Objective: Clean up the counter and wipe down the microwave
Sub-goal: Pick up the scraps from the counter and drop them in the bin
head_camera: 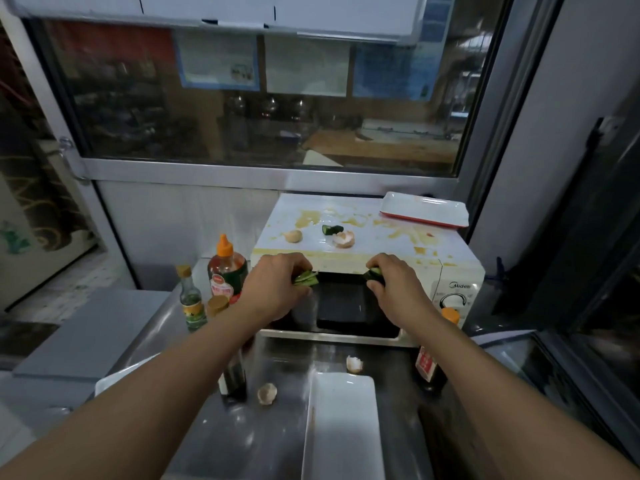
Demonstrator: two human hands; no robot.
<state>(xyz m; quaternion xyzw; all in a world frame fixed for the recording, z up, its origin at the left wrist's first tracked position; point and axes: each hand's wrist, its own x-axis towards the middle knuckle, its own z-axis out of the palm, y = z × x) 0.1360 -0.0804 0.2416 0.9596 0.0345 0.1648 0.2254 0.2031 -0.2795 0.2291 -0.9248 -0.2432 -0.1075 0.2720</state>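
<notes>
from the head view, the left hand (277,282) and right hand (389,278) each pinch green vegetable scraps (306,279) at the microwave (363,268) front edge, while its stained top, eggshells (343,239) and counter (277,427) litter remain uncleaned.

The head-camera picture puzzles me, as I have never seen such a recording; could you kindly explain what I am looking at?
There is no machine here: a person wears a wide-angle camera on the head, which looks forward and down along both bare arms. The left hand pinches green vegetable scraps, and the right hand holds another green piece. Both are in front of a white microwave on a steel counter. Its top is smeared yellow and carries eggshells, a green piece and a red-edged tray. On the counter lie more eggshells, sauce bottles and a white tray.
</notes>
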